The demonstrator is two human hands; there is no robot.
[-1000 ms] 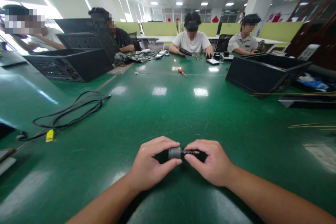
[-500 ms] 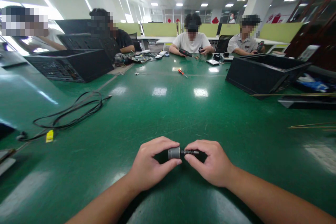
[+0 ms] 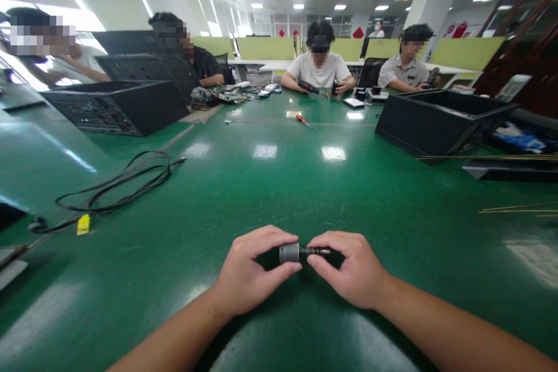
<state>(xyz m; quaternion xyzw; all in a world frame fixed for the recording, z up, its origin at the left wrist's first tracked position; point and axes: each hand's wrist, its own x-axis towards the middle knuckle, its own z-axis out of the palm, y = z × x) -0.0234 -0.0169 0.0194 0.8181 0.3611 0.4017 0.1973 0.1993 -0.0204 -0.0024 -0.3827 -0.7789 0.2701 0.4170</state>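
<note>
Near the front of the table, a small metal part lies level between my hands, with a grey cylinder [image 3: 289, 253] at its left and a thin dark shaft [image 3: 320, 251], ridged or spring-wound, at its right. My left hand [image 3: 250, 270] holds the cylinder between thumb on the near side and fingers on the far side. Around the shaft, close to the cylinder, the thumb and forefinger of my right hand [image 3: 355, 270] are closed. The shaft's pale tip points toward my right palm. The remaining fingers of both hands are mostly hidden.
A coiled black cable [image 3: 126, 186] with a yellow tag [image 3: 83, 224] lies left. Black computer cases stand at the left [image 3: 126, 106] and right [image 3: 436, 125]. A red screwdriver [image 3: 304, 121] lies farther off. Thin rods [image 3: 518, 210] are at right. Several people sit around the table.
My hands and the metal part stay almost still. Across the table, the person in white has raised and turned the dark object in one hand.
</note>
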